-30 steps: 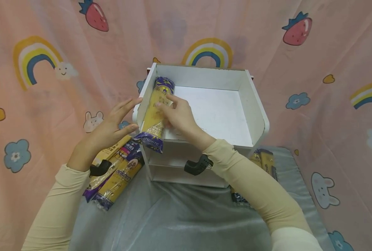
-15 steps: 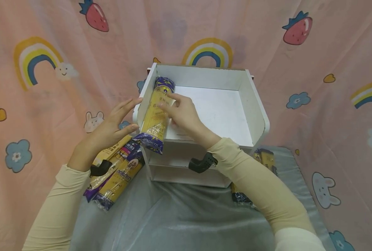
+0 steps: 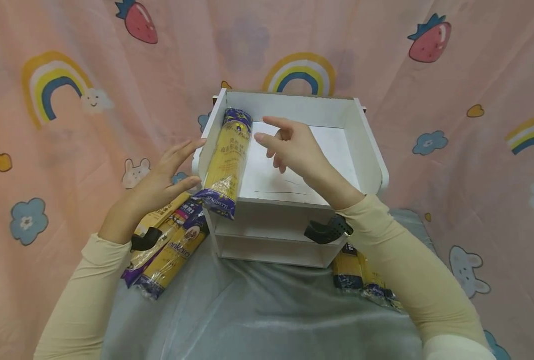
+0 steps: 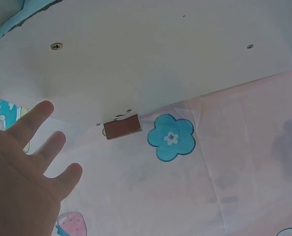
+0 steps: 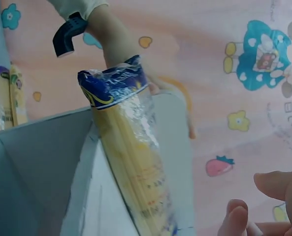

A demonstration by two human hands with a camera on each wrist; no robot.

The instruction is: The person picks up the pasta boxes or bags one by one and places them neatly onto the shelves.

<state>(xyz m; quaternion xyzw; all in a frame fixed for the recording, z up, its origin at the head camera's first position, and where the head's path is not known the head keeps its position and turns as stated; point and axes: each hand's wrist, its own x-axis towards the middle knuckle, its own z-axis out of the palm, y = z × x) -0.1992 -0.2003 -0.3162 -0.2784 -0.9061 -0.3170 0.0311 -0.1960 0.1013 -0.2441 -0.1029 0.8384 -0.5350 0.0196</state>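
Observation:
A bag of spaghetti (image 3: 226, 157), yellow with purple ends, lies along the left wall of the top tray of a white shelf unit (image 3: 366, 145). Its near end juts past the tray's front edge. My right hand (image 3: 300, 150) hovers over the tray to the right of the bag, index finger and thumb stretched out, the other fingers loosely bent, holding nothing. With fingers spread, my left hand (image 3: 159, 172) is at the outside of the left side panel, fingertips right at its edge. The left wrist view shows the panel's screwed white face (image 4: 150, 54) beyond the fingers.
Several spaghetti packs (image 3: 172, 255) lie on the grey cloth (image 3: 249, 310) left of the unit. More packs (image 3: 348, 272) lie at its right, partly behind my right sleeve. Lower shelves (image 3: 258, 245) face the front. A pink patterned curtain (image 3: 384, 60) hangs behind.
My right hand has let go of the spaghetti bag and moved right, away from it. The bag stays in place along the left wall, and my left hand has hardly moved.

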